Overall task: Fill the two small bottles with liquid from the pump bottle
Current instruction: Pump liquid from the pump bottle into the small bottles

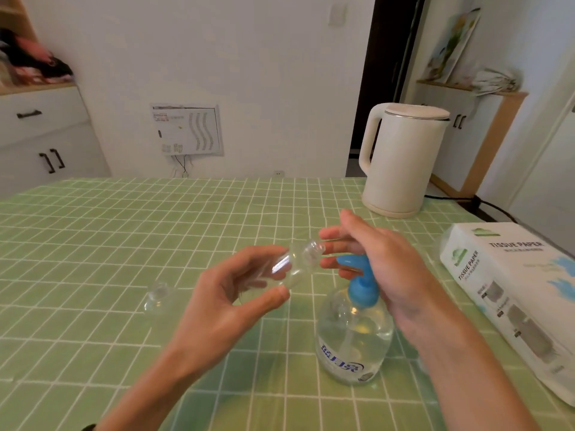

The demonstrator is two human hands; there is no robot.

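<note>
Bottle work at the green checked tablecloth (124, 244). My left hand (224, 300) pinches a small clear bottle (292, 265) between thumb and fingers, lifted off the table and tipped nearly onto its side: long axis runs from lower left to upper right, open neck aimed right toward the blue pump head (357, 278). My right hand (382, 262) rests over that pump head, fingers spread loosely and stretched toward the small bottle's mouth, fingertips just beside it; cannot tell if the palm presses down. Pump bottle (354, 334) stands upright on the cloth below my right wrist, clear liquid filling most of it, blue lettering on the front, spout pointing left toward the held bottle. Second small clear bottle (157, 295) stands on the cloth, well to the left of my left hand, blurred. White electric kettle (401, 160) stands at the far right edge; tissue paper pack (513, 293) lies along the right side.
</note>
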